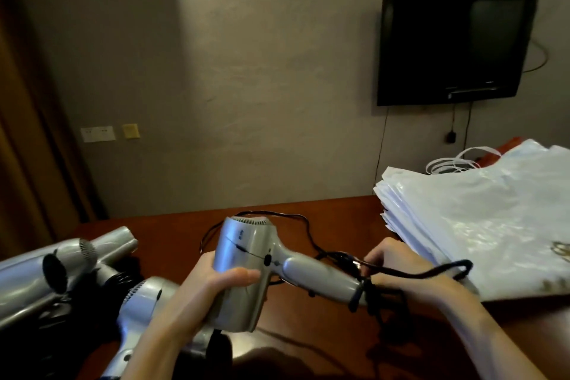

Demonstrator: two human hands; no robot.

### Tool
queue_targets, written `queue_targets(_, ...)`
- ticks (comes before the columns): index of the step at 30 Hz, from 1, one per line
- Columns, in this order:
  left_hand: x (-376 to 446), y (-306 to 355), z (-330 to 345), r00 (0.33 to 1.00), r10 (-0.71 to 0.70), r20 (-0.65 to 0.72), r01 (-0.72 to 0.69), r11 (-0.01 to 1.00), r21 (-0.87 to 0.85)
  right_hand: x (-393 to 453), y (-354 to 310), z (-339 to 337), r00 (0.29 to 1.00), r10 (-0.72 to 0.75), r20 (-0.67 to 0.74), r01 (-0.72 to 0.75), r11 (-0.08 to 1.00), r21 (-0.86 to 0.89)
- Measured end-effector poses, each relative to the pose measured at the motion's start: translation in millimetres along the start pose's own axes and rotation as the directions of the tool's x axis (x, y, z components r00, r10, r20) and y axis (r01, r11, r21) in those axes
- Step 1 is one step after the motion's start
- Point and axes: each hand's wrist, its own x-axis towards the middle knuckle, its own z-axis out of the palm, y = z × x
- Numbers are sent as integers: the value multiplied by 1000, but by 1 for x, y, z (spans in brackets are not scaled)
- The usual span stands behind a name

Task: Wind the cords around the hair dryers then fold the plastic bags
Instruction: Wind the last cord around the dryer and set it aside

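left hand clamped round hair dryer barrel; right hand fingers pinching cord at handle end. risk: slack loop snagging on plastic bags, loosening wraps.

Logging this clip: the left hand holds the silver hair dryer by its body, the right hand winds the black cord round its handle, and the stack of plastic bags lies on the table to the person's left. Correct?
Not quite. The head view shows the stack of plastic bags on the table to the person's right. The rest holds: left hand grips the hair dryer body, right hand winds the black cord round its handle.
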Motion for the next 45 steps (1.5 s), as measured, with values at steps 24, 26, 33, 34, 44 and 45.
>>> queue_targets(24,6,-13,-8,955,286,-77,-253,923,291,5,16,-18,947,-243,211,37,734,678)
queue_targets(26,4,-13,-4,941,318,-120,-265,907,328,9,12,-11,954,-224,198,27,725,688)
queue_targets(33,2,-15,0,833,460,-307,-338,863,376,16,-13,20,982,-160,100,-3,517,856)
queue_targets(34,2,-15,-1,829,460,-318,-334,863,378,17,-15,21,981,-168,94,21,577,816)
queue_targets(44,0,-9,-9,815,398,-421,-372,917,146,17,-20,34,977,-193,-95,212,783,584)
queue_targets(45,0,-9,-9,819,392,-419,-373,919,129,17,-23,33,976,-200,-88,210,751,626)
